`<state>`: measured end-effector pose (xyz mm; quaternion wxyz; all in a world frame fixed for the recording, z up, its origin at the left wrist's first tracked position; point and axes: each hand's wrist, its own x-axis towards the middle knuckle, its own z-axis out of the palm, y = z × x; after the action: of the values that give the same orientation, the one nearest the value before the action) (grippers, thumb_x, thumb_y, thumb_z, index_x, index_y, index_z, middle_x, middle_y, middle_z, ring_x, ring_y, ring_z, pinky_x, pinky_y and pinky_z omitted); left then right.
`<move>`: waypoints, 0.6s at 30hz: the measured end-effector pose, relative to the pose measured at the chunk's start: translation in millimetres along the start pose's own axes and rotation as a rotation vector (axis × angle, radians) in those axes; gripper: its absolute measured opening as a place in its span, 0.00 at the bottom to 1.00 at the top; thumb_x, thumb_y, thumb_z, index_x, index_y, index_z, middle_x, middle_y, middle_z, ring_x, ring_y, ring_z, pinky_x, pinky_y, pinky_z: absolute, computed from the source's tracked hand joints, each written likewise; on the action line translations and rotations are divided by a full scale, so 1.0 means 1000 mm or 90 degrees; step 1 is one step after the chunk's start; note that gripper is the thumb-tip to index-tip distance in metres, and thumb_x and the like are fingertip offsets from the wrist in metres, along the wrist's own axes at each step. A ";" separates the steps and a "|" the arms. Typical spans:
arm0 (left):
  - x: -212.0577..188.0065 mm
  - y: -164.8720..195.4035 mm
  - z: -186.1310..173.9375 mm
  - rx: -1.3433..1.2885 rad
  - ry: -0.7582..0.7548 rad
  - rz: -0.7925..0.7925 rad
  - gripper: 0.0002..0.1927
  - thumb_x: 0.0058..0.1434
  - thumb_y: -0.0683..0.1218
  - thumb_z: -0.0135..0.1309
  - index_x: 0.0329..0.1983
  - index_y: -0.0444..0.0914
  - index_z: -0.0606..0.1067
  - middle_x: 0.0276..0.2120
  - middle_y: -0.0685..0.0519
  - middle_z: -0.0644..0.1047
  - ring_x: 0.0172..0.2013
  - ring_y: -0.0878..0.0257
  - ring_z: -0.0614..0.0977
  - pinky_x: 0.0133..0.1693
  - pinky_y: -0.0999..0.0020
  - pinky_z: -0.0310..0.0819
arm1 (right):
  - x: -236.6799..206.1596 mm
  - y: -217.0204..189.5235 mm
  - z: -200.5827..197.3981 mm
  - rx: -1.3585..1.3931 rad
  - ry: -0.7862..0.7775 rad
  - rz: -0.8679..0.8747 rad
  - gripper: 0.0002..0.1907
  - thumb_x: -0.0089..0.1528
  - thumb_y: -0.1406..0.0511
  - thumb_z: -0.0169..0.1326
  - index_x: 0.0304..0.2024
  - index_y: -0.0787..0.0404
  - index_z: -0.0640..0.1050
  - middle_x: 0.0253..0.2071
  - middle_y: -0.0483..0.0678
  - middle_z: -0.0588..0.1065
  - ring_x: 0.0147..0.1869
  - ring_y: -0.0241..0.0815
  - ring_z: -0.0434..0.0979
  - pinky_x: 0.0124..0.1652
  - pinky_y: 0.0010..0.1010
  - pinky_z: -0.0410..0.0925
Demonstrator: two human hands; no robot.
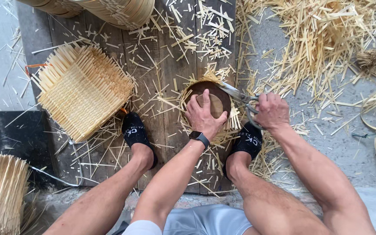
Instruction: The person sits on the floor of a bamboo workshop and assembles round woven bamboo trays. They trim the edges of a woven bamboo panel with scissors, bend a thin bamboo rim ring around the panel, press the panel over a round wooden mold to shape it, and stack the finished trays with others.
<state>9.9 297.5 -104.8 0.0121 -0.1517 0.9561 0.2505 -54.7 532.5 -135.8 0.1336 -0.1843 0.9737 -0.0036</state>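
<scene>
The left hand [204, 115] presses flat on a round wooden form [209, 99], its grip spread wide across the top, with woven strips [229, 119] fringing the form's rim. The form sits on dark boards [170, 65] between two black shoes. The right hand [271, 111] is closed on shears [240, 96], blades at the form's upper right edge, seemingly against the strips. A square woven mat [81, 89] lies well to the left, amid cuttings [323, 39].

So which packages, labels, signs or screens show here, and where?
Black socks, one on each foot on the wooden boards: small white printed lettering across the top.
Wristwatch on the left wrist: dark band, its face too small to tell.
No packages or signs in view.
</scene>
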 end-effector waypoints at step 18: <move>0.019 -0.032 -0.024 -0.023 -0.161 0.252 0.52 0.36 0.55 0.72 0.68 0.50 0.65 0.59 0.40 0.64 0.59 0.41 0.67 0.59 0.43 0.63 | 0.021 0.017 0.007 -0.011 0.250 -0.153 0.19 0.51 0.52 0.57 0.28 0.62 0.75 0.26 0.53 0.73 0.31 0.48 0.76 0.32 0.38 0.71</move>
<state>2.3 253.3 -100.7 0.0797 0.0714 0.9534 0.2822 -77.9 541.3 -149.2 -0.0610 -0.2961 0.9520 -0.0472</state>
